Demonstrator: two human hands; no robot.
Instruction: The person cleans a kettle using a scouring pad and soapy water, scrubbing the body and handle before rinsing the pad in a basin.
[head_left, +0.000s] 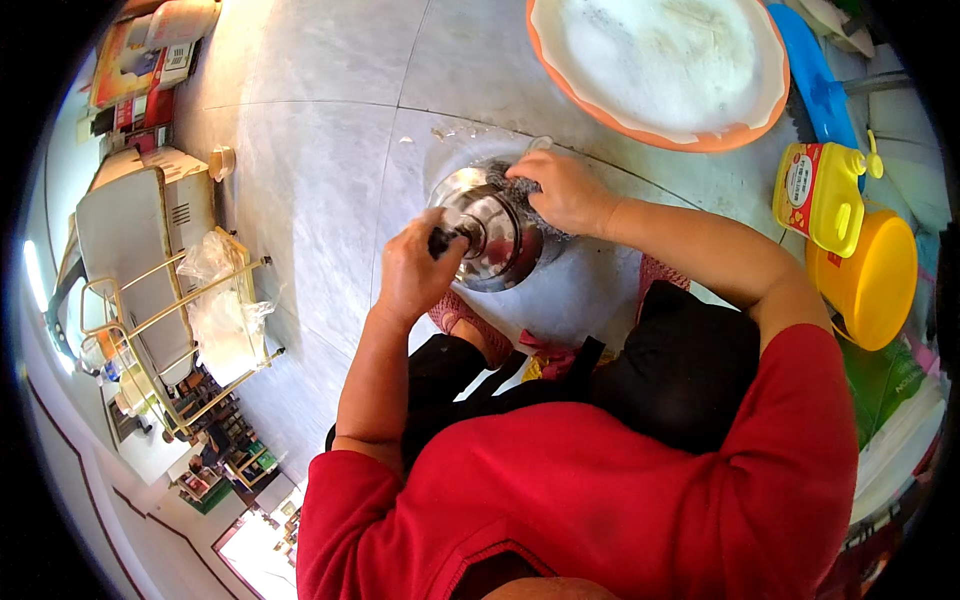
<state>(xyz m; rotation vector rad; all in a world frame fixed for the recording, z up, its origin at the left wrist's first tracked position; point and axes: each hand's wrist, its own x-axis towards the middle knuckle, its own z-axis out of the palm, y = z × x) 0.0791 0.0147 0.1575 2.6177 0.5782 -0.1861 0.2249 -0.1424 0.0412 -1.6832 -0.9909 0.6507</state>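
Note:
My left hand (420, 259) grips the dark knob of a shiny stainless-steel lid or lidded pot (499, 232) above the tiled floor. A grey steel-wool scrubber (517, 187) is pressed against the metal's upper right side by my right hand (570, 193), whose fingers curl over it. The metal is partly hidden by both hands, and I cannot tell whether it is a lid alone or a whole pot. Wet patches and suds surround it on the floor.
An orange-rimmed basin (739, 139) of foamy water stands beyond my right hand. To the right are a yellow detergent jug (821, 199), a yellow bucket (870, 277) and a blue plastic object (814, 75). At left are a metal-framed rack (195, 300) with plastic bags and some boxes (131, 67).

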